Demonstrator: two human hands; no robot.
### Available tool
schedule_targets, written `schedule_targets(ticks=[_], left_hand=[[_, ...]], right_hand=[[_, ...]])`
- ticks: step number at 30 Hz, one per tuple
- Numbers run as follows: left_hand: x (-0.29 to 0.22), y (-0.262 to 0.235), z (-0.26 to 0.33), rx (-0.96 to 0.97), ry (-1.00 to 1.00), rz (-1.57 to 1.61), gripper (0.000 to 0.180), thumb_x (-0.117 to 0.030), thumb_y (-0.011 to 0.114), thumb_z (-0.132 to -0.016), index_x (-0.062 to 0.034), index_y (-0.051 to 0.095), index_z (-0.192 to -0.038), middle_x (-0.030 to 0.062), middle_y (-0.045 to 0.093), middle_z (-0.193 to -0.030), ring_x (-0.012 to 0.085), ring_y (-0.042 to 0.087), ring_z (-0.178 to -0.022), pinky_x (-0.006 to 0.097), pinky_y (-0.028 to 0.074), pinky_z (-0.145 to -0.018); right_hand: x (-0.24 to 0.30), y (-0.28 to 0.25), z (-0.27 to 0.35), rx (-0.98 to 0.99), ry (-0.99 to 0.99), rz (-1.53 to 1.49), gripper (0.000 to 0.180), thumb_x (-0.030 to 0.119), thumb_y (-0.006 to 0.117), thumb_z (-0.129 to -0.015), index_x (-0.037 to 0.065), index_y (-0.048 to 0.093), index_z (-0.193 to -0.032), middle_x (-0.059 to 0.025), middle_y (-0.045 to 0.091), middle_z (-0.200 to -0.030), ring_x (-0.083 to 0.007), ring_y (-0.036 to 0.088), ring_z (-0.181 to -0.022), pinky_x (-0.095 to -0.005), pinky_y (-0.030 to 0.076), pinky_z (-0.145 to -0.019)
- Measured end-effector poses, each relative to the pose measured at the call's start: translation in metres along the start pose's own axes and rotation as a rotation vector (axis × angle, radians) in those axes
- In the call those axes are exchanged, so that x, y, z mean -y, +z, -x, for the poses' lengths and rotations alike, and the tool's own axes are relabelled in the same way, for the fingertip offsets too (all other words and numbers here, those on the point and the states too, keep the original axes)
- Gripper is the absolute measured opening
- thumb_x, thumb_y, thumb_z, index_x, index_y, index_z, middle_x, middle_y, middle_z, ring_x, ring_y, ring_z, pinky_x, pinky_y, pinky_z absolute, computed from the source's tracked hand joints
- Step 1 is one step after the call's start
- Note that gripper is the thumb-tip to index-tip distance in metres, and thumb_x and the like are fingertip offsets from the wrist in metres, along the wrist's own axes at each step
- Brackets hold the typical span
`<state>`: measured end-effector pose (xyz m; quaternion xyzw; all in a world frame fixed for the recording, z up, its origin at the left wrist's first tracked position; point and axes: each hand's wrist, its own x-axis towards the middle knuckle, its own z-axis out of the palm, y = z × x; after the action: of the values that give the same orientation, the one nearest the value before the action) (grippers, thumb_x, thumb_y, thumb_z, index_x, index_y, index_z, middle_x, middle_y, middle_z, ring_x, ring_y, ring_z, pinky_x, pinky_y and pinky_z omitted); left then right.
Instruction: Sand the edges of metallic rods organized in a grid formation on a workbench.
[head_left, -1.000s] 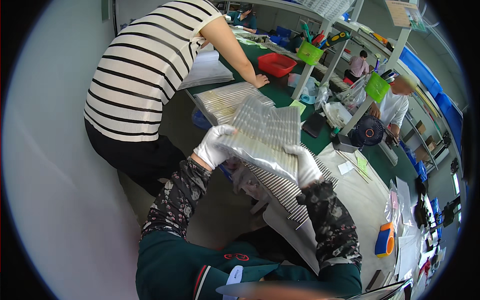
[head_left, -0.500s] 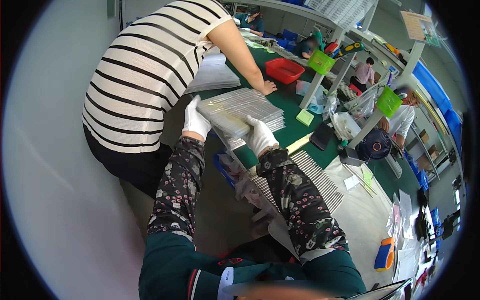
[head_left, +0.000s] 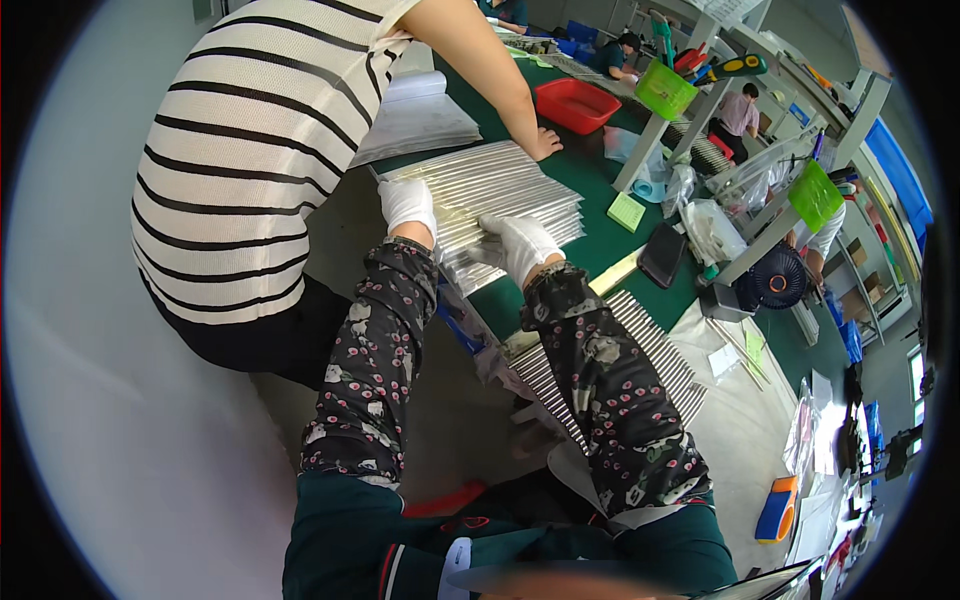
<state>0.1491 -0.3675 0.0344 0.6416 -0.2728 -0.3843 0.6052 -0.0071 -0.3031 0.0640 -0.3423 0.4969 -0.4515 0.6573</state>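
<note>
A stack of thin ribbed silvery sheets [head_left: 500,180] lies on the near left part of the green workbench. My left hand [head_left: 408,207], in a white glove, is closed on the left end of the stack, its fingertips partly hidden. On the near edge, my right hand [head_left: 522,245], also gloved in white, grips the sheets with its thumb apart from the fingers. Another ribbed panel [head_left: 655,350] with dark and light stripes lies nearer me, partly under my right forearm.
A person in a striped top [head_left: 250,150] leans over the bench at left, one hand [head_left: 546,144] on it. Nearby are a red basin [head_left: 577,105], a sticky-note pad [head_left: 626,211], a black phone-like slab [head_left: 662,254], a small fan [head_left: 778,277] and shelf posts with green holders [head_left: 666,90].
The stack, tilted up between my hands before, now lies flatter on the bench. My right hand has slid slightly along its near edge, and the view has shifted a little.
</note>
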Motion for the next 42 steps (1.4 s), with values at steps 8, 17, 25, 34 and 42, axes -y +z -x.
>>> schedule_targets(ticks=[8,17,25,34,42], left_hand=[[-0.013,0.004,0.046,-0.284,0.263,-0.671,0.048,-0.023,0.065,-0.077,-0.0102,0.049,-0.121,0.0118,0.029,-0.142,0.0324,0.035,-0.126,0.044,0.04,-0.098],[-0.018,0.009,0.037,0.386,0.939,-1.381,0.037,-0.035,0.04,-0.091,-0.0169,0.065,-0.111,0.0033,0.051,-0.132,0.0189,0.045,-0.122,0.061,0.016,-0.104],[-0.041,0.023,0.041,0.579,0.964,-1.572,0.04,-0.031,0.034,-0.092,-0.013,0.059,-0.117,0.0096,0.059,-0.121,0.0305,0.056,-0.108,0.055,0.032,-0.1],[-0.031,0.033,0.048,0.528,0.863,-1.505,0.058,-0.049,0.04,-0.088,-0.0055,0.05,-0.126,0.024,0.054,-0.122,0.0358,0.05,-0.116,0.046,0.038,-0.097],[-0.008,-0.017,0.113,0.084,1.35,-1.307,0.068,-0.037,0.065,-0.078,-0.0051,0.042,-0.134,0.0184,0.036,-0.142,0.0349,0.031,-0.133,0.052,0.021,-0.109]], right_hand=[[0.009,-0.054,0.055,-0.017,-0.112,0.71,0.037,0.03,0.057,-0.088,-0.007,0.059,-0.093,-0.0126,0.066,-0.07,-0.0185,0.066,-0.058,-0.0258,0.054,-0.051],[0.011,-0.122,0.153,-0.014,-0.082,0.737,0.022,0.016,0.057,-0.088,-0.006,0.061,-0.09,-0.008,0.063,-0.072,-0.0129,0.062,-0.06,-0.0241,0.052,-0.055],[0.002,-0.181,0.207,-0.223,-0.032,0.647,0.014,0.009,0.055,-0.089,-0.004,0.059,-0.091,-0.0058,0.064,-0.075,-0.0116,0.063,-0.065,-0.0228,0.052,-0.058],[-0.018,-0.229,0.3,-0.386,-0.043,0.52,0.013,0.01,0.052,-0.09,0.0,0.057,-0.096,-0.009,0.066,-0.076,-0.0137,0.065,-0.064,-0.0223,0.05,-0.058],[-0.074,-0.251,0.416,-0.682,-0.046,0.418,0.011,0.005,0.052,-0.087,-0.003,0.057,-0.092,-0.0077,0.064,-0.075,-0.0131,0.064,-0.066,-0.023,0.05,-0.058]])
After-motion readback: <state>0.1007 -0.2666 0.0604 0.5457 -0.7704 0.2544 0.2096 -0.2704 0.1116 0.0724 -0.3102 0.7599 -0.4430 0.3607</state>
